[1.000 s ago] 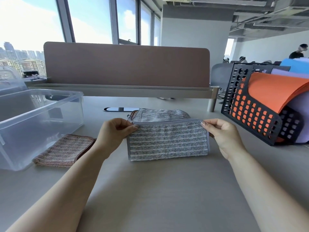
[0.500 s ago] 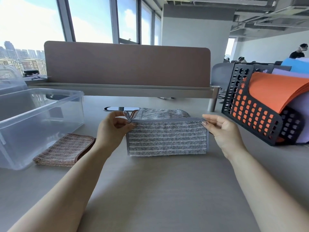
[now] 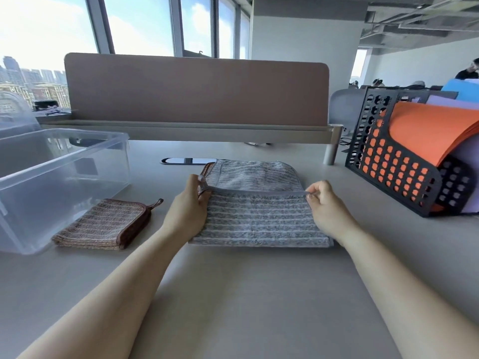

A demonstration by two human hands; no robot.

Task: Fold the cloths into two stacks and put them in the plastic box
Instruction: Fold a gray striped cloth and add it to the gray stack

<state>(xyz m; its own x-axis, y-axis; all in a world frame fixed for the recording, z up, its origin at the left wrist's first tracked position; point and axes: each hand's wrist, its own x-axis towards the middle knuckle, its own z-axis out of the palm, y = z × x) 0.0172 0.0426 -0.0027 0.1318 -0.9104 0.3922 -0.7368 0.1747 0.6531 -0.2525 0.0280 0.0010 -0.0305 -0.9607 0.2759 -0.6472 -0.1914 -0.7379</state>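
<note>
- Drawn inward, corners of the grey striped cloth (image 3: 256, 218) are pinched by left hand (image 3: 188, 206) and right hand (image 3: 325, 203).
- A skewed fold is risked by uneven pulling.

The left hand (image 3: 190, 203) and right hand (image 3: 326, 206), like both forearms (image 3: 129, 281), are bare.

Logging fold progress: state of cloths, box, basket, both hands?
Clear plastic box: lidless, no cloth inside.
Grey striped cloth: folded, far edge pinched at both corners.
Brown striped cloth: folded, flat on table beside box.
Black perforated basket: tilted, holds orange sheets.
Left hand: pinches cloth's left corner.
Right hand: pinches right corner.
</note>
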